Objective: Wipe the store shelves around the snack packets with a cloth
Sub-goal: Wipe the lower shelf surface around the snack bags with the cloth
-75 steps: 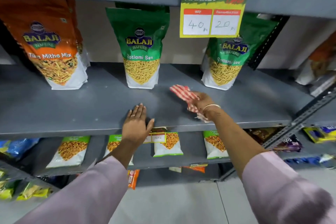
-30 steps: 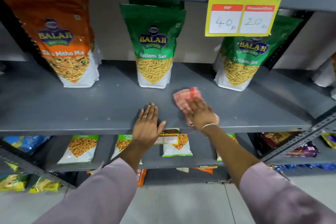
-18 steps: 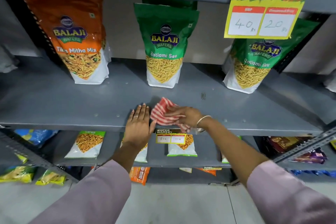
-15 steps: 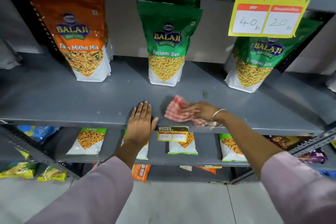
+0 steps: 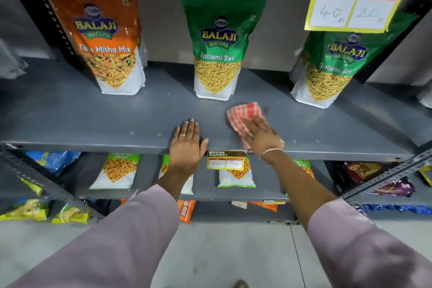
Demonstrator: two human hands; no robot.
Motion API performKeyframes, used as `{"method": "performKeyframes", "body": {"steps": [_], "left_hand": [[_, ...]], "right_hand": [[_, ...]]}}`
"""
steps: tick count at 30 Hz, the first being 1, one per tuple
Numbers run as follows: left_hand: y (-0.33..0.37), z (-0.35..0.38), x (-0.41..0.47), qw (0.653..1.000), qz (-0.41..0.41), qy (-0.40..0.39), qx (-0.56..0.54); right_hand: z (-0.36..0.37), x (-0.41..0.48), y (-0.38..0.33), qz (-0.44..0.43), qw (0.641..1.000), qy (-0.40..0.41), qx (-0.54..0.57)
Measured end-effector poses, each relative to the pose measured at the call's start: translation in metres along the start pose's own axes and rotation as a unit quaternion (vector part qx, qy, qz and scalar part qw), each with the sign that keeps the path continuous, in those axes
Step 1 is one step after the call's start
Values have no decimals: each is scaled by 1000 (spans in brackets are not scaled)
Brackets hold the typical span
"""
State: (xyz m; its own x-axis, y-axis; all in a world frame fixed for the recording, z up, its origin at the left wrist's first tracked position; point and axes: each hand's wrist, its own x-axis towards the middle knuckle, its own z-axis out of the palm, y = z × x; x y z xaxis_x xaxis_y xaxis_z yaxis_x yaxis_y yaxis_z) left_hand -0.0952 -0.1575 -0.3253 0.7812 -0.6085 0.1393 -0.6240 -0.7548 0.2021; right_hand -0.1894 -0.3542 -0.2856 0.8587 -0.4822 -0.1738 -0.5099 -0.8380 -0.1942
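A red-and-white checked cloth point(image 5: 243, 114) lies flat on the grey metal shelf point(image 5: 93, 119), just in front of the middle green Ratlami Sev packet point(image 5: 219, 54). My right hand point(image 5: 263, 134) presses down on the cloth's near half and covers it. My left hand point(image 5: 188, 145) rests palm down on the shelf's front edge, left of the cloth, fingers spread and holding nothing. An orange Tikha Mitha Mix packet point(image 5: 105, 37) stands at the left. A second green packet point(image 5: 332, 70) stands at the right.
A yellow price tag point(image 5: 350, 9) hangs from the shelf above, in front of the right packet. A smaller tag point(image 5: 225, 161) hangs on this shelf's front edge between my hands. Lower shelves hold several small snack packets point(image 5: 117, 170). Slotted uprights point(image 5: 385, 175) flank the bay.
My right hand has swept the cloth left toward my left hand, then back right and farther onto the shelf, and now lies flat over it. My left hand has stayed on the front edge.
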Motion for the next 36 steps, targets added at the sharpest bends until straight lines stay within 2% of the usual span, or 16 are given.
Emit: {"method": "performKeyframes", "body": {"steps": [3, 5, 7, 8, 9, 11, 13, 17, 19, 22, 25, 30, 33, 36], "left_hand": [[-1, 2, 0, 1000, 17, 2, 5], [2, 2, 0, 999, 31, 7, 5], [10, 1, 2, 998, 59, 17, 18], [17, 0, 5, 997, 74, 20, 29], [27, -2, 7, 995, 87, 22, 37], [54, -4, 15, 994, 96, 18, 46], [87, -4, 22, 994, 101, 27, 43], [173, 20, 33, 988, 140, 21, 57], [221, 36, 39, 986, 155, 0, 59], [284, 53, 48, 987, 147, -17, 53], [315, 63, 53, 992, 114, -31, 44], [327, 67, 52, 996, 66, -24, 52], [328, 69, 52, 996, 61, -9, 58], [327, 73, 55, 996, 64, -7, 62]], "right_hand": [[-10, -5, 47, 182, 981, 62, 27], [-13, -8, 43, 220, 973, 57, 28], [-13, -8, 11, 137, 987, 26, 84], [-12, -8, -4, 68, 992, 20, 103], [-9, -5, -14, 3, 996, 9, 86], [-7, 5, -4, -40, 998, -11, 45], [-13, 11, 39, -39, 999, -8, -6], [-38, 5, 167, 111, 992, 37, 42], [-46, 4, 212, 149, 987, 40, 52], [-47, 0, 225, 77, 997, 9, 28], [-49, -2, 243, -5, 1000, 6, 24], [-76, 9, 281, 74, 991, 27, 107], [-81, 14, 288, 174, 959, 121, 189], [-78, 9, 325, 265, 917, 210, 211]]}}
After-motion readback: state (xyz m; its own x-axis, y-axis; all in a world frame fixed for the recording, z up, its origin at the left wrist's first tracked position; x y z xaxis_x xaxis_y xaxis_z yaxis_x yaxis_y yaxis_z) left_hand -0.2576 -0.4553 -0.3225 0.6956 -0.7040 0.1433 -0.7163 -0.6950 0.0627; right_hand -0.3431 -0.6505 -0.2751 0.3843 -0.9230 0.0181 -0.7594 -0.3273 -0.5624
